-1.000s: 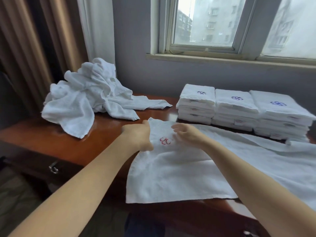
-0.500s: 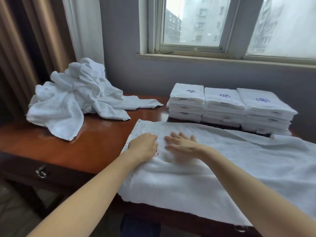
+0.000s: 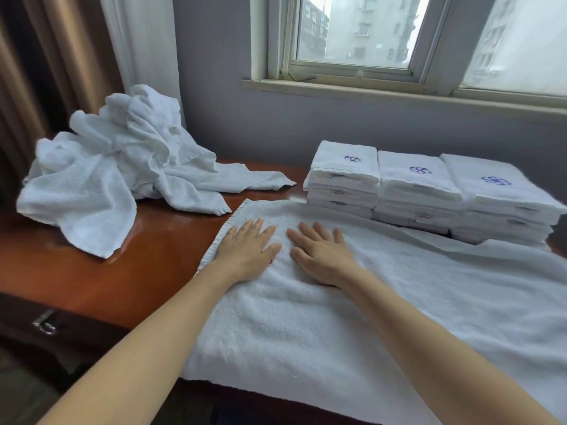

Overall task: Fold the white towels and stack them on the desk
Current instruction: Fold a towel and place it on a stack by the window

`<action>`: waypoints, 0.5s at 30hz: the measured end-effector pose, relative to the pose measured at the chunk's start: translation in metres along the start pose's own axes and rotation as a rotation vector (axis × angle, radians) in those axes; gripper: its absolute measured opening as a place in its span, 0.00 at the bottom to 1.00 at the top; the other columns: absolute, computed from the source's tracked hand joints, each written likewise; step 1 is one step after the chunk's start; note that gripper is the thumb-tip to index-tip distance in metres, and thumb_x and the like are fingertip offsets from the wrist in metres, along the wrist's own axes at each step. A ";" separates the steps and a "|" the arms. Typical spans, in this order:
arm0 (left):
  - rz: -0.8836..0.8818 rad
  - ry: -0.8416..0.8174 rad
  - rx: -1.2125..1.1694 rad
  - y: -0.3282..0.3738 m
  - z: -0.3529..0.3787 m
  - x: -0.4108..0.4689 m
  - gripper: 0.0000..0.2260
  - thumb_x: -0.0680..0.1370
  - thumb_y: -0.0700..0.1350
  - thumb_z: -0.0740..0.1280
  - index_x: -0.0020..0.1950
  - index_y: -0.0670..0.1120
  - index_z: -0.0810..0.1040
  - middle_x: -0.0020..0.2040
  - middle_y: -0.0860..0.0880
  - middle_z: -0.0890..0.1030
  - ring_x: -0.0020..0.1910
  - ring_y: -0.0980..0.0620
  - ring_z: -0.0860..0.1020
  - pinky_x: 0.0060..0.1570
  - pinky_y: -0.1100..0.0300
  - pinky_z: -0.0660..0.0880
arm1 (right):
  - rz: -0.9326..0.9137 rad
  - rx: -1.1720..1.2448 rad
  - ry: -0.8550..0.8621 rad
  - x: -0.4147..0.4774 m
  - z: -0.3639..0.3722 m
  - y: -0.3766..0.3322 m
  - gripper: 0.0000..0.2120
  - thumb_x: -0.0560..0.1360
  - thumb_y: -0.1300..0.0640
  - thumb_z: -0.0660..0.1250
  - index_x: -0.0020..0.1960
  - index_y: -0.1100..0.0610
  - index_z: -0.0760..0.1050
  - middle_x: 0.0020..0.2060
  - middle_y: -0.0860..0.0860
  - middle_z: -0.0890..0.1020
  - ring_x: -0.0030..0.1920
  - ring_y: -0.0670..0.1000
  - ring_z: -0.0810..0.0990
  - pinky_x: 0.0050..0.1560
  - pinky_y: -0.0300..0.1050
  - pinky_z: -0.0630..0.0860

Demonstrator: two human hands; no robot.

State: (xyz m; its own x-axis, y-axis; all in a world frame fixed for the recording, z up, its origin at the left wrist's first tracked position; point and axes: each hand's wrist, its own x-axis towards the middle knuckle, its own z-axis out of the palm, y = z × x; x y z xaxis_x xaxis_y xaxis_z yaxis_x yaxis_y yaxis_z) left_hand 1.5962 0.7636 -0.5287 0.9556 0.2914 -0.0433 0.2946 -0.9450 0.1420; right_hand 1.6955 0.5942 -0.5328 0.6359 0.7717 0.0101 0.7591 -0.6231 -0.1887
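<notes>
grips point(image 3: 245, 256) point(image 3: 322, 257) now flat atop towel point(image 3: 306, 332)

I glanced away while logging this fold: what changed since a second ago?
The left hand and right hand let go of the spread towel near its red mark and now press it flat, fingers straight, hiding most of the mark. The crumpled pile and three folded stacks stayed put.

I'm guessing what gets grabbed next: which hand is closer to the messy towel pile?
Left. The left hand lies flat on the spread towel near its left edge, toward the pile; the right hand lies beside it, farther away.
</notes>
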 end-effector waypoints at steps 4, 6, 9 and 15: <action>-0.011 0.020 0.016 -0.004 -0.003 0.001 0.29 0.81 0.65 0.46 0.80 0.57 0.49 0.81 0.50 0.47 0.80 0.51 0.45 0.77 0.47 0.44 | -0.011 0.035 0.022 0.005 -0.003 -0.002 0.25 0.82 0.42 0.49 0.78 0.41 0.54 0.79 0.45 0.52 0.79 0.51 0.45 0.75 0.62 0.39; -0.028 0.067 0.044 0.000 -0.005 0.000 0.28 0.80 0.65 0.49 0.79 0.56 0.57 0.80 0.49 0.56 0.78 0.48 0.54 0.75 0.48 0.54 | -0.017 0.052 0.006 -0.001 -0.003 -0.004 0.25 0.82 0.43 0.50 0.78 0.41 0.54 0.80 0.45 0.51 0.79 0.50 0.45 0.75 0.61 0.38; -0.104 0.143 0.117 0.014 -0.015 0.001 0.24 0.80 0.65 0.52 0.68 0.53 0.70 0.68 0.47 0.70 0.68 0.45 0.68 0.60 0.47 0.69 | -0.060 0.053 -0.023 -0.017 -0.003 -0.004 0.25 0.82 0.43 0.52 0.78 0.42 0.54 0.80 0.46 0.52 0.79 0.50 0.47 0.76 0.57 0.41; 0.001 0.317 0.070 0.028 -0.030 0.024 0.14 0.81 0.52 0.61 0.64 0.51 0.74 0.64 0.48 0.73 0.63 0.47 0.71 0.57 0.51 0.71 | 0.050 0.142 0.284 -0.022 -0.037 0.024 0.18 0.78 0.49 0.63 0.67 0.47 0.75 0.66 0.45 0.76 0.67 0.50 0.71 0.58 0.45 0.71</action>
State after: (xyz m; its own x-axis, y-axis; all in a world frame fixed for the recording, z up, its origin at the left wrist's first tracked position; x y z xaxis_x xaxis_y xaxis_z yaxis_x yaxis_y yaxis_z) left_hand 1.6276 0.7487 -0.4959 0.9114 0.3122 0.2681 0.3039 -0.9499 0.0733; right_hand 1.7042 0.5574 -0.5012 0.7003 0.6619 0.2675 0.7119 -0.6196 -0.3305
